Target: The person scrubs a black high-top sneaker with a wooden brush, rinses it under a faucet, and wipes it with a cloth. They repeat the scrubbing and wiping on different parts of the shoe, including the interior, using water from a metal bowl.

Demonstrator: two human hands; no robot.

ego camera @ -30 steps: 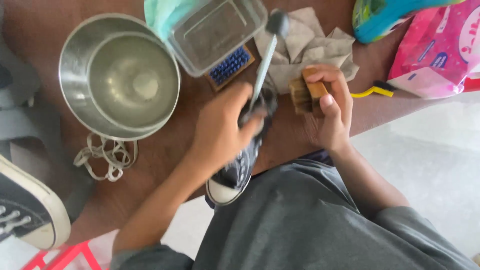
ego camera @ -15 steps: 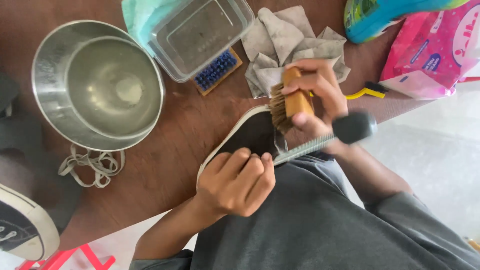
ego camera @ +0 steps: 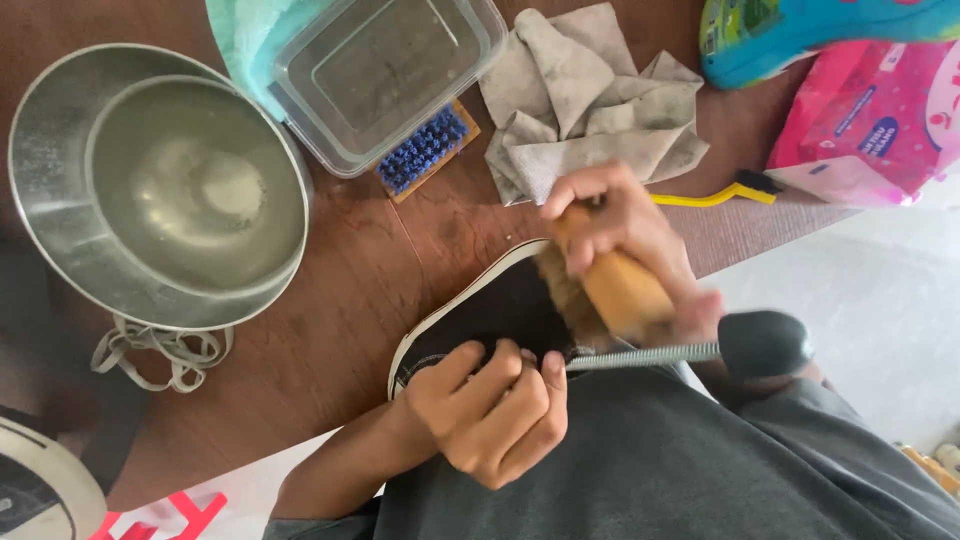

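- We see the right hand wrapped tight around a wooden brush, its bristles pressed onto the black shoe; half a second ago the brush sat a little higher on the shoe, nearer the cloth.
- The left hand is closed into a fist on the near end of the shoe, pinning it at the table edge, much as it did half a second ago; a second ago this hand was up on the table with the shoe turned upright.
- A metal rod with a black knob sticks out sideways from the shoe, passing under the right hand; a second ago it pointed away from us, up toward the container.
- The shoe lies with its white-edged toe on the brown table and its heel over our lap.
- Just beyond the right hand lies a crumpled grey cloth, and beside that a yellow-handled small brush.
- Farther left we find a blue-bristled brush tucked under a clear plastic container, then a steel bowl with loose white laces beside it.
- A pink packet rests at the far right.
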